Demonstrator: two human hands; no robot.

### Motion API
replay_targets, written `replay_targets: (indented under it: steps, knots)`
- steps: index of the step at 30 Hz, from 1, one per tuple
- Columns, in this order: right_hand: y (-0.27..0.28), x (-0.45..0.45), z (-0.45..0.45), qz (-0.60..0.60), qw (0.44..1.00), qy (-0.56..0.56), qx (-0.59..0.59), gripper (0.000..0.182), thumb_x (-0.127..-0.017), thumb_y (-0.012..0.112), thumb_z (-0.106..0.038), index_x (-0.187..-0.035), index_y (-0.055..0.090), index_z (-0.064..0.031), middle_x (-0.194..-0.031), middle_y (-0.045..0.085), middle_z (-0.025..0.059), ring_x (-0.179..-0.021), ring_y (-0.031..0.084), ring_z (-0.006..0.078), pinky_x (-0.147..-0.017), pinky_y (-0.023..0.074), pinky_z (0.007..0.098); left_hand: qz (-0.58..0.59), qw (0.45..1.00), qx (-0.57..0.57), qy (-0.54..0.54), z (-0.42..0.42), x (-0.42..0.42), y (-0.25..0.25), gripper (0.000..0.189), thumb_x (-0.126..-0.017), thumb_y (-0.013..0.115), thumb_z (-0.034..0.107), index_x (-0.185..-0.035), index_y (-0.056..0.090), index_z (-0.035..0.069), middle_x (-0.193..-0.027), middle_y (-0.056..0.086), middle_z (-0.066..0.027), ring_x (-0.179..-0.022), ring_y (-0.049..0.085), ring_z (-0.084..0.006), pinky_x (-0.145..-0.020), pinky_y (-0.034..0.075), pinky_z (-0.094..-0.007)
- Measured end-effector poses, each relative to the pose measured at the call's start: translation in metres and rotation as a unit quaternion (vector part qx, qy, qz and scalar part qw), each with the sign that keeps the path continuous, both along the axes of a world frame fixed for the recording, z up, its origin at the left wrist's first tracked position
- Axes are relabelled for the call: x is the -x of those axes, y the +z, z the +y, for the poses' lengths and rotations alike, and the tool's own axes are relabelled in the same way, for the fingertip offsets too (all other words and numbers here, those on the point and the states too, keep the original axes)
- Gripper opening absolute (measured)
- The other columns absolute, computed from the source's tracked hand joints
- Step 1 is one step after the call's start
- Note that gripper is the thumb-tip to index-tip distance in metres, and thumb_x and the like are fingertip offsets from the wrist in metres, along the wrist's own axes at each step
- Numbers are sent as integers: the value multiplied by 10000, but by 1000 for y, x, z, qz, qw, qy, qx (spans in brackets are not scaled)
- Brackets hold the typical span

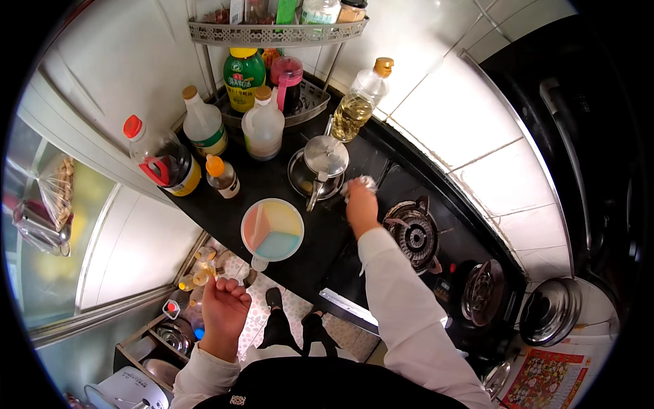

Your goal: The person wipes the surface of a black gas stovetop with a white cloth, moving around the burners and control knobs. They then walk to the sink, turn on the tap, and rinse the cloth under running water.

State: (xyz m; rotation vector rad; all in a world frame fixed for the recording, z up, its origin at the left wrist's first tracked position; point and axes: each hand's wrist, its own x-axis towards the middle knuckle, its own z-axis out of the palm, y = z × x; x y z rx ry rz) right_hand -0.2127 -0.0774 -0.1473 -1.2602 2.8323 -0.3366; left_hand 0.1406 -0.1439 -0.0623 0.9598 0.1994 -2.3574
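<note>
My right hand point(361, 207) holds a crumpled whitish cloth or wipe point(364, 183) against the black countertop, between the metal pot and the near gas burner point(413, 232). Just left of the cloth stands a small lidded metal pot point(326, 156) on a metal dish point(299, 174). My left hand point(227, 309) hangs in the air below the counter's edge, fingers loosely curled, with nothing seen in it. Above it on the counter sits a round container divided into pink, yellow and blue sections point(273, 230).
Several sauce bottles stand at the back left, with an oil bottle point(357, 105) by the wall. A metal corner rack point(278, 31) holds jars. A second burner point(482, 292) is on the right. Bottles and an open wooden shelf unit point(148, 353) are at lower left.
</note>
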Motion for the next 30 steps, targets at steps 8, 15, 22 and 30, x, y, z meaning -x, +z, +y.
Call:
replay_targets:
  steps: [8,15,22,30]
  knots:
    - [-1,42,-22,58,994,-35,89,129,-732,513,-37,-751,640,-17,-850,563,148,-811,560,339,-706,461,404,-19,999,-32,-11,16,-7,-26,300,-919,371,340,-686,432,161,-665,462,35,-627,457,-124,-618,395,-286]
    - [5,-25,1,63,997,53,-5,164,-727,489,10,-872,566,14,-937,501,147,-900,514,326,-771,444,390,15,1000,-22,-7,3,0,-34,314,-930,359,338,-687,430,152,-661,458,26,-623,455,-131,-614,397,-290]
    - [5,-7,0,70,995,64,10,167,-744,479,5,-895,547,31,-982,497,146,-933,513,321,-787,454,367,3,999,-39,-31,-2,2,-32,313,-928,365,343,-689,428,152,-668,456,26,-621,450,-132,-606,390,-287]
    - [3,-7,2,54,995,85,-14,168,-721,492,9,-872,568,9,-961,506,146,-892,525,337,-761,452,399,-13,999,-35,-1,-14,-20,-34,315,-928,361,343,-690,418,146,-661,423,15,-622,427,-140,-600,374,-290]
